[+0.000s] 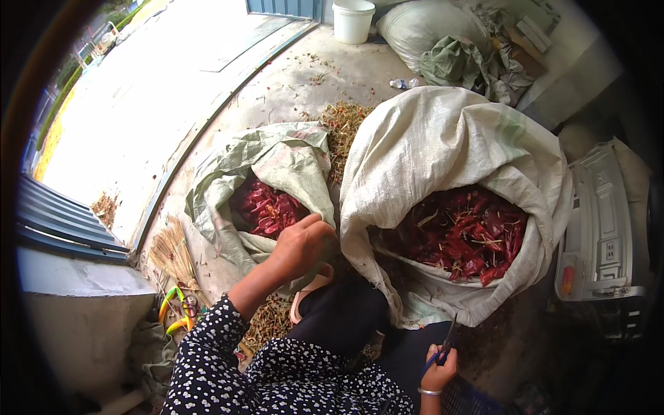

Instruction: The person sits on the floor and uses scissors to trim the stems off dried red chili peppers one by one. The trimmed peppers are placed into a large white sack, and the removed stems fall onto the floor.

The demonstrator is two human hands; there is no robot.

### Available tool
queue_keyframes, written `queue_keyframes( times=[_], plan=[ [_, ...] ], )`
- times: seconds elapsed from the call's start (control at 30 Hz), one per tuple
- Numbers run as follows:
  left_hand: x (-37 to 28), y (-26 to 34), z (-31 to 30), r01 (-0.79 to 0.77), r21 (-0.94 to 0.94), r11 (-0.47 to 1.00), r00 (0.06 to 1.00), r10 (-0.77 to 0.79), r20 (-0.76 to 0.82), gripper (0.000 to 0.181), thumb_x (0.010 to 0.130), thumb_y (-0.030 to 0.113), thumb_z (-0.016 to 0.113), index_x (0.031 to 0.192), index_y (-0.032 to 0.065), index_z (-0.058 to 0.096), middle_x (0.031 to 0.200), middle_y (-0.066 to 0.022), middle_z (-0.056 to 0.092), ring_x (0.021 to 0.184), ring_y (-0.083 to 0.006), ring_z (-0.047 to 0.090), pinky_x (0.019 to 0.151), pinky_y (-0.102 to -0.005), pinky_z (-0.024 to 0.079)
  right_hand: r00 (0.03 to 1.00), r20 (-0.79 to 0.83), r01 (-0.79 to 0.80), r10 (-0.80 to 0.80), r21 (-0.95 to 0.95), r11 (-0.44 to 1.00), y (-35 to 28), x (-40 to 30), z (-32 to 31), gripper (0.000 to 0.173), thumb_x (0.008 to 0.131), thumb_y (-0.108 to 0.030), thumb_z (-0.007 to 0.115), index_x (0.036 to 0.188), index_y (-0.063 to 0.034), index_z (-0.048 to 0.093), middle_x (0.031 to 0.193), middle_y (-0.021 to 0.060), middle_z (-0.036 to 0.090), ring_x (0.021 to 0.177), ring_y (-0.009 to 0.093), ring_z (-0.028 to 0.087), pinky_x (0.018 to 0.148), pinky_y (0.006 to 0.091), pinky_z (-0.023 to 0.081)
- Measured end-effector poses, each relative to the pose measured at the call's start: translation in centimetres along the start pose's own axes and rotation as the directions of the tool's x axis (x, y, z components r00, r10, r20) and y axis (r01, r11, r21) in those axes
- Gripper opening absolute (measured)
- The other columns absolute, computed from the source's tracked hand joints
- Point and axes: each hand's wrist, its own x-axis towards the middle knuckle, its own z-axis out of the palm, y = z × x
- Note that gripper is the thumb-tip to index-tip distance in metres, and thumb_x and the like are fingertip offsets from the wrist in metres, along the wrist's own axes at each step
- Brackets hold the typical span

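My left hand point(303, 246) hovers by the near right side of a smaller pale-green woven sack point(293, 163). Its fingers curl with the back of the hand toward me, so whether anything is in them is hidden. Inside that sack lie dried red chillies point(270, 210). Low at the right, my right hand point(441, 369) grips scissors point(447, 342) with blue handles, blades pointing up and away from me. Just beyond the scissors stands a larger white woven sack point(436, 140), its rim rolled open around more red chillies point(467, 233) mixed with pale stems.
Stem scraps point(345, 132) lie between the sacks and near my feet. A straw broom point(174, 251) rests at left, beside a yellow-green coil point(178, 311). A grey case point(596, 223) stands at right. Farther back are a white bucket point(353, 23) and a stuffed sack point(430, 28).
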Motion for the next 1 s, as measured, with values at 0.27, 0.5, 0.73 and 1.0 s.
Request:
queue_keyframes(
  times=[0.27, 0.5, 0.73, 1.0],
  plan=[
    [-5.0, 0.0, 3.0, 0.089, 0.11, 0.99, 0.976, -0.109, 0.189, 0.018, 0.077, 0.019, 0.07, 0.085, 0.0082, 0.058, 0.085, -0.0105, 0.057, 0.075, -0.0352, 0.062, 0.064, -0.045, 0.051, 0.997, -0.073, 0.0, 0.008, 0.106, 0.994, 1.0, -0.2, 0.3, 0.03, 0.081, -0.023, 0.074, 0.075, -0.0016, 0.053, 0.062, 0.0076, 0.049, 0.053, 0.025, 0.048, 0.052, 0.0372, 0.039],
    [-3.2, 2.8, 2.3, 0.034, 0.145, 0.989, 0.992, -0.051, 0.115, 0.008, 0.084, 0.009, 0.059, 0.091, 0.0085, 0.062, 0.086, -0.0111, 0.058, 0.076, -0.0348, 0.063, 0.066, -0.0419, 0.052, 0.996, -0.086, 0.019, 0.001, 0.237, 0.971, 2.2, -0.4, 0.4, 0.03, 0.083, -0.024, 0.075, 0.086, 0.0011, 0.059, 0.068, 0.0086, 0.054, 0.056, 0.021, 0.053, 0.053, 0.033, 0.044],
    [-3.2, -2.0, 7.6, 0.177, 0.04, 0.983, 0.968, -0.181, 0.172, 0.035, 0.084, 0.009, 0.051, 0.119, 0.0097, 0.057, 0.111, -0.0162, 0.06, 0.098, -0.041, 0.06, 0.083, -0.0471, 0.05, 0.998, -0.052, -0.021, 0.033, 0.221, 0.975, 2.6, -0.7, 0.9, 0.035, 0.082, -0.024, 0.076, 0.097, 0.0033, 0.06, 0.071, 0.011, 0.055, 0.059, 0.021, 0.054, 0.053, 0.0322, 0.045],
    [-2.4, -6.6, 8.9, 0.348, -0.243, 0.905, 0.911, -0.265, 0.315, 0.042, 0.083, 0.007, 0.059, 0.125, 0.0067, 0.056, 0.121, -0.0183, 0.058, 0.103, -0.033, 0.061, 0.09, -0.0399, 0.049, 0.998, -0.05, 0.027, -0.026, 0.009, 1.0, -0.2, 0.4, 0.1, 0.03, 0.08, -0.027, 0.077, 0.082, -0.0029, 0.06, 0.067, 0.0129, 0.055, 0.059, 0.032, 0.055, 0.055, 0.0405, 0.045]
  ],
)
